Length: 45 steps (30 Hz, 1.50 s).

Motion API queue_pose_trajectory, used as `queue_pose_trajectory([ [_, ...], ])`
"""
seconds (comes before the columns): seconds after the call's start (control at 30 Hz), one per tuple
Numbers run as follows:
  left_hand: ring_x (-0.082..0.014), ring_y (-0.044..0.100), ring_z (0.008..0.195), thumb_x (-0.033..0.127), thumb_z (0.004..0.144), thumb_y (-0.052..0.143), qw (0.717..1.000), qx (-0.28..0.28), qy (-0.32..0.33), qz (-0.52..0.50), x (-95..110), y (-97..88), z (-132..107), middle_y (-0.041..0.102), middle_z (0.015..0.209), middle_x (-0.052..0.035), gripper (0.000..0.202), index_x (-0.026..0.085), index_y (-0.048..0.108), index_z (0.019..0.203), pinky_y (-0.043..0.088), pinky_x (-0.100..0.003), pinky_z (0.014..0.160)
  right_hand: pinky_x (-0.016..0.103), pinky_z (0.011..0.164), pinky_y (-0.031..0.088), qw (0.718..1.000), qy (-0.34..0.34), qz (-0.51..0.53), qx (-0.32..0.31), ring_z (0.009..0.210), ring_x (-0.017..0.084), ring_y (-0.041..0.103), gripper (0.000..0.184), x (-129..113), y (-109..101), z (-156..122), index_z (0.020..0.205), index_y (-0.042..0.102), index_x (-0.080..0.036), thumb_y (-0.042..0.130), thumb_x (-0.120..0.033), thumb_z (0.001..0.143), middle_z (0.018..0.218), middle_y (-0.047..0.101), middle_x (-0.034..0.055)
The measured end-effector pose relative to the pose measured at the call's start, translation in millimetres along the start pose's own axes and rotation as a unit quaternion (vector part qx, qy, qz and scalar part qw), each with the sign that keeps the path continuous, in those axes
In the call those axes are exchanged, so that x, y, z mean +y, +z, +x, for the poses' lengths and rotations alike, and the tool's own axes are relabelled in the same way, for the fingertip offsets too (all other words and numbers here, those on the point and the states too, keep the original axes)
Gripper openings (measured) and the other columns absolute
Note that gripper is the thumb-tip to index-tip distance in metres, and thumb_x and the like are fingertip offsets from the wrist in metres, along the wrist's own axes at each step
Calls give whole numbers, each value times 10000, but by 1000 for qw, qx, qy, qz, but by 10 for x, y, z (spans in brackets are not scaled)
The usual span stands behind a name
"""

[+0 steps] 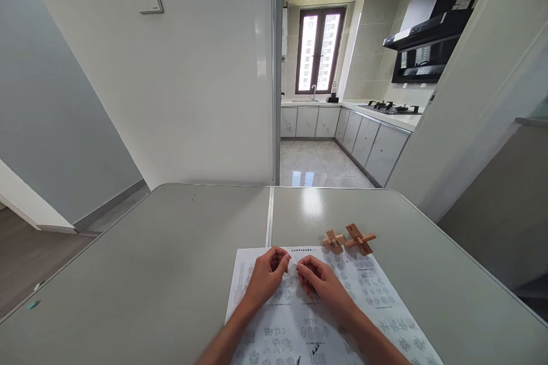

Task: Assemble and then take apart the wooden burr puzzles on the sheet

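Observation:
A large printed sheet (pixel 278 319), covered in small diagrams, lies on the table under both forearms. Above its upper part, my left hand (pixel 270 272) is closed with thumb and fingertips together. My right hand (pixel 320 280) faces it across a small gap, its fingers curled inward. Whatever either hand may hold is hidden or too small to name. Just past the sheet's top edge, to the right of my hands, sit two crossed wooden puzzle pieces: one wooden cross (pixel 334 241) with a dark number on it, and another wooden cross (pixel 359 239) marked with a 2.
The grey-green table (pixel 171 274) has a seam (pixel 269 217) running away from me. A small green object (pixel 33 304) is near its left edge. A white wall (pixel 205 97) stands beyond the table, with a kitchen cabinet row (pixel 308 121) at the far right.

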<state>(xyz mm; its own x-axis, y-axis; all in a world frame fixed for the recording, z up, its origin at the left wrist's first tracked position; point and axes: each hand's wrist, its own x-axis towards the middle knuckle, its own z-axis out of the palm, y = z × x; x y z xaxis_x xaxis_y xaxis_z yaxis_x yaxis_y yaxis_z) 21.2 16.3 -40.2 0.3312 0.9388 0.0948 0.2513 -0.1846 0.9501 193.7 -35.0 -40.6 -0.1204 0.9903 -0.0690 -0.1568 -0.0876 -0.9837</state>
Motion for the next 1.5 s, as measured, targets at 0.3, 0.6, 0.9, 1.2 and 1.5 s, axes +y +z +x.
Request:
queue_pose_trajectory([
  [0.3, -146, 572, 648, 492, 945, 588, 1000, -2, -3, -3, 32, -4, -3, 637, 716, -2, 324, 188, 663, 864, 434, -246, 624, 277, 545, 391, 1000, -2, 2, 0, 536, 122, 455, 503, -3, 5, 2, 784, 569, -213, 704, -696, 826, 654, 557, -33],
  [0.6, -147, 562, 648, 497, 950, 573, 1000, -2, -4, 7, 42, -8, -18, 638, 713, -3, 336, 185, 662, 863, 423, -245, 611, 275, 559, 392, 1000, 1, -3, 1, 543, 120, 458, 500, -37, 9, -30, 797, 577, -206, 699, -689, 835, 656, 563, -34],
  [0.9, -149, 561, 647, 500, 936, 576, 1000, -2, -9, 5, 63, -1, -6, 624, 709, -2, 336, 185, 654, 850, 430, -248, 616, 267, 537, 386, 1000, 0, 4, 3, 534, 114, 453, 489, 9, 4, -3, 805, 576, -205, 706, -676, 837, 651, 563, -37],
  [1.2, -149, 562, 659, 494, 948, 576, 1000, -5, -4, 5, 24, -4, 0, 619, 716, 1, 329, 185, 656, 867, 431, -251, 637, 266, 536, 390, 1000, 1, 0, -1, 529, 117, 454, 511, -11, 9, 5, 789, 564, -208, 699, -700, 824, 645, 556, -40],
  [1.5, -150, 567, 657, 482, 955, 569, 1000, -4, -2, 12, 45, -14, -10, 625, 712, 2, 320, 189, 660, 863, 434, -248, 633, 270, 552, 398, 1000, 1, -8, -1, 541, 117, 458, 478, -18, 6, -5, 804, 580, -209, 688, -672, 853, 665, 566, -36],
])
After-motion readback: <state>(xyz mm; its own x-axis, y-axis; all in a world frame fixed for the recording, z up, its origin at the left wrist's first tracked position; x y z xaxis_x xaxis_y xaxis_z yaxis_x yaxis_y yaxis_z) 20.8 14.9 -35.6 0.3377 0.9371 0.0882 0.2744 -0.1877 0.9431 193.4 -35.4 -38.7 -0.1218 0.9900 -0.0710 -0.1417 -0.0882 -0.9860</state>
